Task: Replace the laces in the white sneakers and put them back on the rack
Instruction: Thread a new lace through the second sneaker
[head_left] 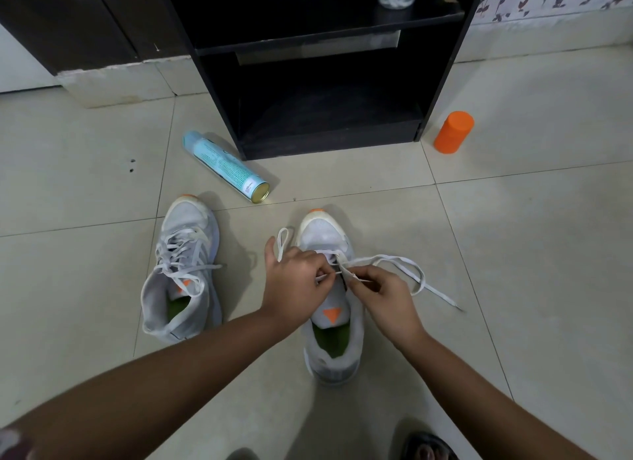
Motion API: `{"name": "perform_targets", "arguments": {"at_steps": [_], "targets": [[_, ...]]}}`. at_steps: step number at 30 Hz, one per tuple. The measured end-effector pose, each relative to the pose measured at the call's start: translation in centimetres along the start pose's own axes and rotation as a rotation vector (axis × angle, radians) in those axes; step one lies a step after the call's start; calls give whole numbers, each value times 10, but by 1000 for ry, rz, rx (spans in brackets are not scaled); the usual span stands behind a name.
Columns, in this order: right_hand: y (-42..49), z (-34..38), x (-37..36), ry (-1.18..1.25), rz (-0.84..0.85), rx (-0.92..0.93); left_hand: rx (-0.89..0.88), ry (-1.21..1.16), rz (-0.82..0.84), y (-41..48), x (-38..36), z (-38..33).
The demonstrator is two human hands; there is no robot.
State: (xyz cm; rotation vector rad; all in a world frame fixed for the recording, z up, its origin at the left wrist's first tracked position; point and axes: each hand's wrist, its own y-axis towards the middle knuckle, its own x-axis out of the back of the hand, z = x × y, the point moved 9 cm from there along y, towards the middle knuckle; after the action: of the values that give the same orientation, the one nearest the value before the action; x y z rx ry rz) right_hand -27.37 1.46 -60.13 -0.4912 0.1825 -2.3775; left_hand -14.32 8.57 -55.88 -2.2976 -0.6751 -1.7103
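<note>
The left hand (294, 281) and right hand (387, 298) each had a pinching grip on the flat white lace (399, 257) over the orange-tipped white mesh sneaker (325, 233) on beige floor tiles (513, 237).

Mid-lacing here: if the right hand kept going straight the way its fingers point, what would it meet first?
Most likely the left hand: the right hand points up and left across the sneaker being laced, and the left hand's fingers, pinching the lace, sit just ahead. Depth is unclear.
</note>
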Motion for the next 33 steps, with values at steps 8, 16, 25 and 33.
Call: {"name": "perform_targets", "arguments": {"at_steps": [8,16,25,33], "targets": [[0,-19,-10,271,30,-192,151,-179,56,-1,-17,11],[11,-27,-18,429,-18,-310,108,-209,-5,-3,-12,7],[35,-36,79,1117,-398,-315,303,-298,-157,-16,5,39],[24,7,-7,-568,236,209,616,-701,105,-27,-31,57]]}}
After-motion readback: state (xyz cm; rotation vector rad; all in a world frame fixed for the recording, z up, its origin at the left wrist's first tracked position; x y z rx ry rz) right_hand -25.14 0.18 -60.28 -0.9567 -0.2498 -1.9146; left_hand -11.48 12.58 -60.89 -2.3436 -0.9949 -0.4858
